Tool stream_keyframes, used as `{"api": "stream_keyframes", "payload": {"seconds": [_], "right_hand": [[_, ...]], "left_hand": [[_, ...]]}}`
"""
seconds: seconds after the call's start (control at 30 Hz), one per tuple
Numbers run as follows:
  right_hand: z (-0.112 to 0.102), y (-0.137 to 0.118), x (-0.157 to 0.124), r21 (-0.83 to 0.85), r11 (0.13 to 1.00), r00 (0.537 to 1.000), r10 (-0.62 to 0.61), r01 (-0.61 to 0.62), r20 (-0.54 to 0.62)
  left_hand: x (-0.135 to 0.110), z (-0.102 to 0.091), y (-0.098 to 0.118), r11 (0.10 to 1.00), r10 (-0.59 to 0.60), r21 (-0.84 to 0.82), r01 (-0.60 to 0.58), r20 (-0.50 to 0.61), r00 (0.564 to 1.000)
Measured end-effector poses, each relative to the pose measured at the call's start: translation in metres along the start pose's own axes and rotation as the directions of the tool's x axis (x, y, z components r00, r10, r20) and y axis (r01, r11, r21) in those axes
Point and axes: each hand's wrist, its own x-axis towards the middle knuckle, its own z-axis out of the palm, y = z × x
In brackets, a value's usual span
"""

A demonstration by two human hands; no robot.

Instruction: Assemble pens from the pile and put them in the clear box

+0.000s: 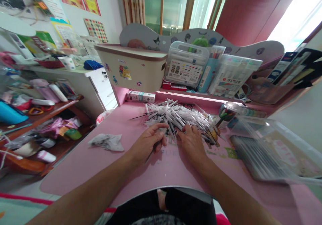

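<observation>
we are seeing the left hand (148,141) curling its fingers around a thin dark pen refill (154,150) that is slanting down toward the desk, while the right hand (191,141) is lying palm-down with fingers half spread, pressing on the near edge of the pile of white refills (176,116); whether it is pinching one we cannot tell. the pile is spreading across the middle of the pink desk (100,164), just beyond both hands. to the left of the left hand a crumpled grey wrapper (107,141) is lying well apart. to the right an open clear plastic case (266,151) is sitting near the desk edge, with a round dark tin (227,110) between it and the pile. behind the pile a small flat box (140,96) is lying under a cream storage bin (133,67), and clear marker cases (188,63) are standing on the raised shelf. cluttered shelves (37,117) are filling the room's left side, and windows (186,6) are glowing behind.
</observation>
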Motion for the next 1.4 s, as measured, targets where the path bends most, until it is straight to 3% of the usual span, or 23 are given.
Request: {"api": "stream_keyframes", "payload": {"seconds": [0.27, 0.57, 0.67, 0.73, 0.8, 0.83, 0.9, 1.0, 1.07, 1.2, 1.4], "right_hand": [[-0.002, 0.004, 0.001, -0.03, 0.999, 0.998, 0.021, -0.023, -0.067], [-0.007, 0.005, -0.002, -0.043, 0.999, 1.0, 0.012, -0.011, 0.014], [-0.009, 0.006, 0.0, 0.034, 0.999, 1.0, -0.008, 0.008, -0.009], [-0.011, 0.01, 0.002, 0.19, 0.981, 0.997, -0.015, 0.028, -0.071], [-0.013, 0.014, 0.004, 0.452, 0.892, 0.994, 0.018, 0.033, -0.108], [-0.013, 0.016, 0.005, 0.6, 0.8, 0.995, 0.056, 0.008, -0.088], [-0.015, 0.018, 0.006, 0.838, 0.534, 0.99, 0.129, -0.112, 0.05], [-0.019, 0.015, 0.006, 0.934, 0.154, 0.943, 0.135, -0.322, 0.303], [-0.023, 0.009, 0.005, 0.924, 0.014, 0.92, 0.103, -0.381, 0.378], [-0.03, 0.0, 0.005, 0.907, -0.09, 0.907, 0.056, -0.413, 0.418], [-0.03, 0.0, 0.005, 0.917, -0.065, 0.917, 0.038, -0.394, 0.397]], "left_hand": [[0.002, 0.001, -0.003, 0.998, -0.053, 0.044, 0.052, 0.01, 0.999], [0.0, 0.001, 0.0, 0.997, -0.045, 0.065, 0.044, 0.012, 0.999], [0.0, 0.001, -0.001, 0.996, -0.054, 0.077, 0.052, 0.019, 0.998], [0.0, 0.0, -0.002, 0.994, -0.065, 0.095, 0.062, 0.032, 0.997], [0.0, 0.0, -0.004, 0.989, -0.097, 0.117, 0.089, 0.063, 0.993], [0.0, -0.001, -0.005, 0.986, -0.12, 0.126, 0.11, 0.079, 0.99], [0.0, -0.001, -0.008, 0.98, -0.163, 0.132, 0.148, 0.108, 0.981], [0.0, 0.001, -0.01, 0.979, -0.175, 0.127, 0.16, 0.121, 0.977], [0.0, 0.003, -0.01, 0.979, -0.176, 0.131, 0.159, 0.13, 0.976], [0.0, 0.005, -0.008, 0.976, -0.187, 0.141, 0.166, 0.148, 0.971], [0.0, 0.003, -0.012, 0.979, -0.18, 0.128, 0.161, 0.158, 0.971]]}}
